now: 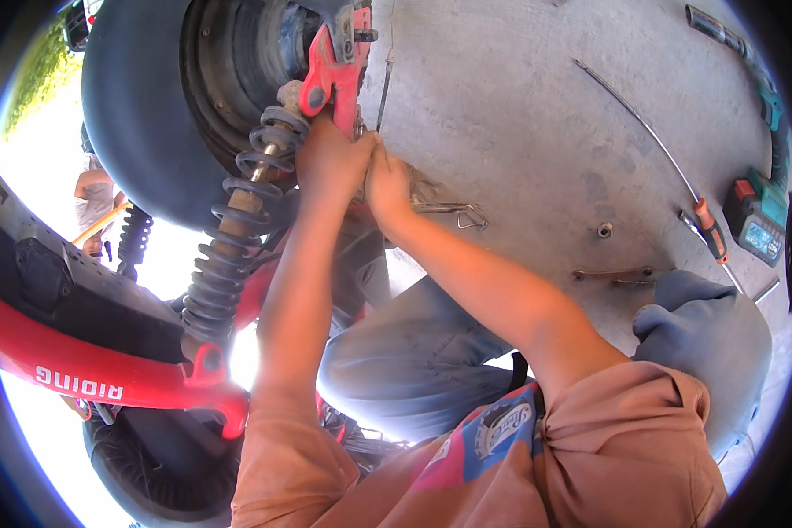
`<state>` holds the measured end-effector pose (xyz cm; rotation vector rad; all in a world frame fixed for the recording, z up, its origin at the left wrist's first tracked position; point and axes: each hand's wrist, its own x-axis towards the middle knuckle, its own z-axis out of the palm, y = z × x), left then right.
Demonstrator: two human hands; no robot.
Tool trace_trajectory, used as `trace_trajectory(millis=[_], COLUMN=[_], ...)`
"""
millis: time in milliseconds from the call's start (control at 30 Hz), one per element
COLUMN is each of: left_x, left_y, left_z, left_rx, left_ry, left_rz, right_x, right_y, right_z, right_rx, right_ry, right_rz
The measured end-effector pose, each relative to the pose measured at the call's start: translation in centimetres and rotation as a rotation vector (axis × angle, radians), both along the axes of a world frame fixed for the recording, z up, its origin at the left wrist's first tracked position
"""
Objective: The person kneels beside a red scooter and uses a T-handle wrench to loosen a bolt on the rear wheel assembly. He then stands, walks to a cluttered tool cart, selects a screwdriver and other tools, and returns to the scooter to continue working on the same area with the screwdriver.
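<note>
My left hand [332, 158] reaches up under a red metal bracket [334, 75] beside the wheel hub, its fingers bent and mostly hidden. Pressed close against it, my right hand [389, 183] is closed, with its fingertips out of sight. What either hand grips cannot be made out. A thin cable [385, 88] runs up from just above both hands. Left of my left hand stands a coil-spring shock absorber [220, 286], its upper end near the bracket. The black tyre [132, 106] lies beyond it.
A bent metal rod [457, 209] sticks out beside my right wrist. On the concrete floor at right lie an orange-handled screwdriver [708, 227], wrenches [611, 274], a small round metal piece [604, 231] and a teal cordless power tool [773, 189]. A red frame tube [149, 392] crosses the lower left.
</note>
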<state>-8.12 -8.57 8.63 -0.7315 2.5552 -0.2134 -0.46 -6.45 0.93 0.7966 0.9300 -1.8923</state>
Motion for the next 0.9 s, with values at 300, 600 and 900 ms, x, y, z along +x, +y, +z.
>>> trace_trajectory(millis=[300,600,900], left_x=[-0.9,-1.0,-0.7], left_y=[0.5,0.5,-0.4], left_z=[0.6,0.8,0.6], left_rx=[0.028,0.012,0.038], left_ry=[-0.118,-0.161,-0.146], left_rz=[0.029,0.037,0.006], right_x=[1.1,0.2,1.2], right_y=[2.4,2.8,1.0], right_z=[2.4,3.4,2.5], right_rx=[0.017,-0.031,-0.172], right_ry=[0.286,0.313,0.126], right_rz=[-0.152,-0.185,-0.205])
